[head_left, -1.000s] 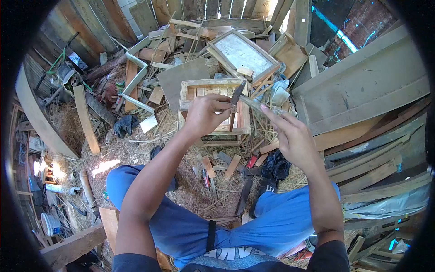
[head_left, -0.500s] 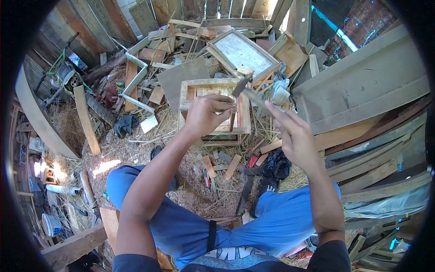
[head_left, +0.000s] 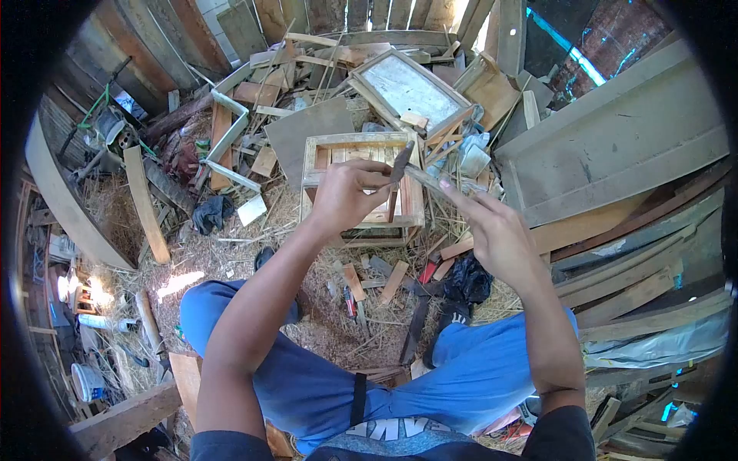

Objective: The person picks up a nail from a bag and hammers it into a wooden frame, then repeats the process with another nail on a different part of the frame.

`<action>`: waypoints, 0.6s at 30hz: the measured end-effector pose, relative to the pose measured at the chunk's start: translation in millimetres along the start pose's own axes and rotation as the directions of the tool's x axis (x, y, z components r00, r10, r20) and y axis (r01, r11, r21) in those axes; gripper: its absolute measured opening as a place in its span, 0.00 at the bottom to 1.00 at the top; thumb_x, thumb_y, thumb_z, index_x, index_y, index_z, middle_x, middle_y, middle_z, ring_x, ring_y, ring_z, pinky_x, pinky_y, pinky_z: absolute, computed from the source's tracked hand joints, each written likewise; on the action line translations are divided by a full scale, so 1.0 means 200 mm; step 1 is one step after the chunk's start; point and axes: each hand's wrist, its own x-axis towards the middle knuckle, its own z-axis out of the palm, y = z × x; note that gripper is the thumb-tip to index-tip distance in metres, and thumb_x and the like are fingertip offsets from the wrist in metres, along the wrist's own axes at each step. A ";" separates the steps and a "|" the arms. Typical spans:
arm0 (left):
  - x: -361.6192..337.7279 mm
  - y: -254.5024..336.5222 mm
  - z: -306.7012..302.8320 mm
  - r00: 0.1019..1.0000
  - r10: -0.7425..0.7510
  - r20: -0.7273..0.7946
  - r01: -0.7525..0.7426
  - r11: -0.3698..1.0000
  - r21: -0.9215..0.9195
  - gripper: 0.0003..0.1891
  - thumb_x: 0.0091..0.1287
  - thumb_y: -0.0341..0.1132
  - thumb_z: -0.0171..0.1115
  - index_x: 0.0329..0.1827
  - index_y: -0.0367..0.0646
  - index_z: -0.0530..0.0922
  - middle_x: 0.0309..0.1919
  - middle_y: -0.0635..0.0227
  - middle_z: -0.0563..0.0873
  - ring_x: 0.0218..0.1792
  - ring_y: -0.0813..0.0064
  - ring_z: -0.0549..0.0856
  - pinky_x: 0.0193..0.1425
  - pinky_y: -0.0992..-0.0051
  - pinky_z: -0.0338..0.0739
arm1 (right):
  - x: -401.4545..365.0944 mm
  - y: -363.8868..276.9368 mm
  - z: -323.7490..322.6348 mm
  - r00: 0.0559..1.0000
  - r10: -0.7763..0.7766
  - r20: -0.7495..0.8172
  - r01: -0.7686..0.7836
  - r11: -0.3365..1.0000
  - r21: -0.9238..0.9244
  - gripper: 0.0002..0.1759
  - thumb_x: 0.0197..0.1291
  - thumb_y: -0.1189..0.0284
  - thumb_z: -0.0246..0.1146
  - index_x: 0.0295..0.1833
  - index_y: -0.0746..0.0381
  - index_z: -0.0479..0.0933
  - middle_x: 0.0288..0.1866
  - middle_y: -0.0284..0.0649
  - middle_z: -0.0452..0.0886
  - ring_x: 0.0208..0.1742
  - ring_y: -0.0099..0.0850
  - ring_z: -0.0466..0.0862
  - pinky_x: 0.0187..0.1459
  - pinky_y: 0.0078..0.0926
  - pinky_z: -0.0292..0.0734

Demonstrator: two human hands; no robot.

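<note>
My right hand (head_left: 501, 234) is wrapped around the wooden handle of a hammer (head_left: 401, 161), whose dark metal head is at the fingertips of my left hand (head_left: 346, 196). The left fingers are pinched together over the right part of a wooden box frame (head_left: 319, 141); whatever is between them is too small to make out. A narrow brown wood strip stands just below the hammer head, against the frame. The frame rests on the littered ground ahead of my knees, its inside partly hidden by my left hand.
Behind the frame lie a wood-edged panel (head_left: 411, 84) and a heap of scrap boards. Wood offcuts (head_left: 394, 282), a red-handled tool (head_left: 350, 305) and a black plastic bag (head_left: 467, 278) lie near my feet. Long planks (head_left: 615, 154) lean on the right.
The hammer head has come down slightly, from above my left fingertips to right at them. My right hand has followed a little downward and left. The left hand stays in place.
</note>
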 end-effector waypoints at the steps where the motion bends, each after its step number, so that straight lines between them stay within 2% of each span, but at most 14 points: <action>1: 0.00 0.00 0.00 1.000 0.030 -0.002 -0.030 0.999 0.021 0.08 0.65 0.36 0.76 0.45 0.47 0.96 0.50 0.61 0.95 0.46 0.58 0.94 0.53 0.64 0.88 | 0.00 0.01 0.01 0.999 -0.003 -0.032 0.005 0.998 0.065 0.46 0.58 0.86 0.63 0.82 0.39 0.73 0.44 0.46 0.81 0.41 0.51 0.87 0.43 0.50 0.83; 3: 0.00 -0.01 0.00 0.999 0.035 0.000 -0.035 0.999 0.010 0.08 0.65 0.36 0.76 0.45 0.47 0.96 0.50 0.60 0.95 0.46 0.58 0.94 0.52 0.64 0.88 | 0.01 0.02 0.03 0.998 -0.008 -0.059 0.016 0.991 0.131 0.47 0.58 0.85 0.64 0.82 0.39 0.73 0.44 0.46 0.81 0.41 0.51 0.87 0.43 0.49 0.83; 5: -0.01 -0.02 0.01 1.000 0.030 -0.004 -0.031 1.000 -0.006 0.08 0.65 0.36 0.76 0.45 0.47 0.96 0.50 0.60 0.95 0.46 0.58 0.94 0.52 0.64 0.88 | 0.01 0.00 0.04 0.966 -0.028 -0.259 0.109 0.946 0.306 0.47 0.58 0.85 0.64 0.82 0.40 0.73 0.43 0.46 0.81 0.41 0.50 0.87 0.44 0.50 0.83; 6: -0.01 -0.01 0.01 1.000 0.005 -0.011 -0.004 1.000 0.013 0.08 0.65 0.36 0.76 0.44 0.47 0.96 0.49 0.60 0.95 0.46 0.57 0.94 0.52 0.64 0.88 | 0.01 -0.01 0.03 0.967 -0.027 -0.254 0.107 0.946 0.307 0.47 0.58 0.85 0.64 0.82 0.40 0.73 0.43 0.46 0.81 0.41 0.50 0.87 0.44 0.50 0.83; 8: -0.01 0.00 0.01 1.000 -0.011 -0.018 0.011 0.999 0.033 0.08 0.65 0.36 0.76 0.44 0.47 0.96 0.49 0.60 0.95 0.46 0.57 0.94 0.53 0.64 0.88 | 0.00 -0.03 -0.01 0.999 0.019 0.036 -0.019 1.000 0.002 0.48 0.58 0.86 0.64 0.83 0.40 0.72 0.45 0.47 0.81 0.42 0.51 0.87 0.45 0.50 0.84; 9: 0.00 0.00 0.00 1.000 0.002 -0.012 -0.002 1.000 0.024 0.08 0.65 0.36 0.76 0.44 0.46 0.95 0.49 0.61 0.95 0.47 0.57 0.94 0.53 0.64 0.88 | 0.00 -0.02 -0.01 0.999 0.020 0.030 -0.020 1.000 0.002 0.48 0.58 0.86 0.64 0.83 0.40 0.72 0.45 0.47 0.81 0.42 0.51 0.87 0.45 0.50 0.84; 11: 0.00 0.00 -0.01 1.000 0.012 -0.004 -0.012 1.000 0.016 0.08 0.65 0.36 0.76 0.44 0.46 0.95 0.49 0.61 0.95 0.47 0.57 0.94 0.53 0.64 0.88 | 0.00 0.02 0.02 0.997 -0.014 -0.074 0.027 0.981 0.192 0.48 0.57 0.86 0.64 0.83 0.40 0.71 0.46 0.48 0.82 0.43 0.52 0.87 0.46 0.50 0.84; 12: 0.00 0.00 -0.01 1.000 0.026 0.009 -0.027 0.999 0.020 0.09 0.65 0.34 0.76 0.46 0.45 0.95 0.50 0.60 0.95 0.48 0.59 0.94 0.54 0.65 0.87 | 0.00 0.02 0.02 0.997 -0.016 -0.070 0.030 0.981 0.192 0.48 0.57 0.86 0.64 0.83 0.40 0.71 0.46 0.48 0.82 0.43 0.52 0.87 0.46 0.50 0.84; 14: -0.01 0.00 -0.01 0.999 0.032 0.020 -0.033 0.999 0.020 0.10 0.65 0.32 0.76 0.48 0.45 0.95 0.51 0.59 0.95 0.49 0.61 0.95 0.55 0.65 0.87 | 0.01 0.00 0.03 0.975 0.018 -0.221 0.049 0.953 0.298 0.48 0.58 0.86 0.64 0.83 0.40 0.71 0.46 0.48 0.82 0.43 0.53 0.87 0.46 0.50 0.84; 15: -0.01 0.00 -0.01 1.000 0.020 0.017 -0.020 0.999 0.031 0.10 0.65 0.32 0.76 0.48 0.44 0.95 0.51 0.59 0.95 0.49 0.61 0.95 0.55 0.65 0.87 | 0.00 0.00 0.03 0.976 0.020 -0.217 0.047 0.953 0.298 0.48 0.58 0.86 0.64 0.83 0.40 0.71 0.46 0.48 0.82 0.43 0.53 0.87 0.46 0.50 0.84; 17: 0.00 0.01 -0.01 1.000 0.021 0.014 -0.022 0.999 0.043 0.10 0.65 0.32 0.76 0.48 0.44 0.95 0.51 0.58 0.95 0.49 0.61 0.95 0.55 0.66 0.87 | -0.01 0.02 0.02 1.000 -0.014 -0.016 0.015 0.996 0.085 0.45 0.62 0.85 0.63 0.83 0.42 0.72 0.46 0.50 0.82 0.43 0.53 0.86 0.46 0.48 0.83; 18: 0.00 0.02 -0.02 0.999 0.005 0.040 -0.006 1.000 0.017 0.10 0.65 0.31 0.76 0.49 0.43 0.95 0.51 0.58 0.95 0.50 0.60 0.95 0.55 0.65 0.87 | -0.01 0.04 0.03 1.000 -0.010 -0.024 0.012 0.996 0.083 0.45 0.62 0.85 0.63 0.83 0.42 0.72 0.46 0.50 0.82 0.43 0.53 0.86 0.46 0.48 0.83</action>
